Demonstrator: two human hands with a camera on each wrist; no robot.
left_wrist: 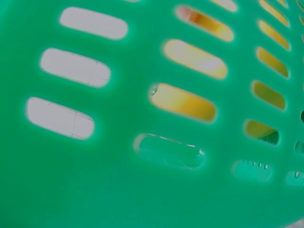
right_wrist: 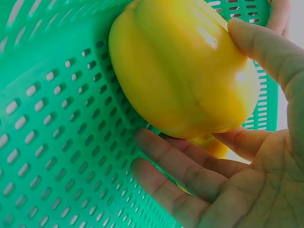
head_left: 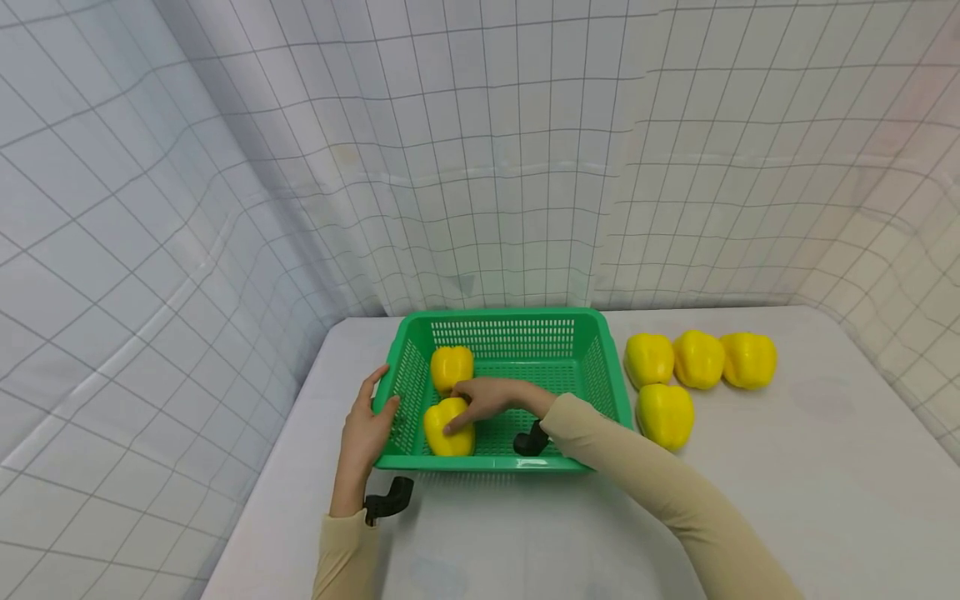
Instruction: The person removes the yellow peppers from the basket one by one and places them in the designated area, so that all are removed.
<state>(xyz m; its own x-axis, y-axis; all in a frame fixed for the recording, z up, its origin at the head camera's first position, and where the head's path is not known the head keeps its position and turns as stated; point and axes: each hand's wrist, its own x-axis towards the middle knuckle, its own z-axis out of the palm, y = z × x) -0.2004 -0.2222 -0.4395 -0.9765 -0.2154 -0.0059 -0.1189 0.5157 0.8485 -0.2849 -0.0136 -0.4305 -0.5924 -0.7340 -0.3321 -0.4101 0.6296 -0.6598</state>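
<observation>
Shifting the green basket (head_left: 502,464) is a risk: your left hand (head_left: 366,429) lies at its left rim, thumb over the edge, but you can't tell how firmly it clamps. Your right hand (head_left: 491,396) grasps the front pepper (head_left: 447,445), low near the basket's left front corner; pushed away from you, it might bump the rear pepper (head_left: 452,368). Lifting out low, your black wrist mount (head_left: 531,442) could catch the front rim. For room, the left wall is close; bare floor opens rightward; beyond, four loose peppers (head_left: 666,417) crowd the right wall.
</observation>
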